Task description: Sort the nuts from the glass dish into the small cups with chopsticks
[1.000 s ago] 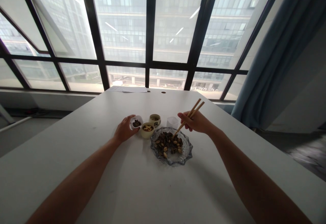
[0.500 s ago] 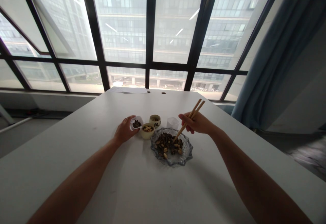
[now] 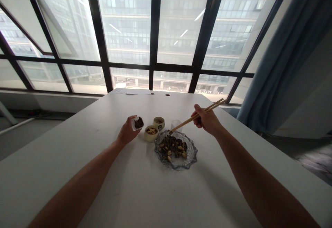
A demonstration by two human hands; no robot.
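Note:
My left hand is closed around a small translucent plastic cup, tilted so its dark seeds show. In my right hand is a pair of wooden chopsticks, pointing down to the left. A small dark piece, seemingly a seed, is at their tips, above the back rim of the scalloped glass plate. On that plate lie dark sunflower seeds mixed with pale nuts in shells. Between the cup and the plate stands a cream cup of pale nuts.
A second cream cup with a dark character on it stands behind the first. Behind the plate is an upright clear plastic cup. Papers lie at the far edge of the white table, by the windows.
The chopstick tips have lifted out of the seeds and moved back and left to the plate's rim, with a small dark piece. The left cup has tipped further towards me.

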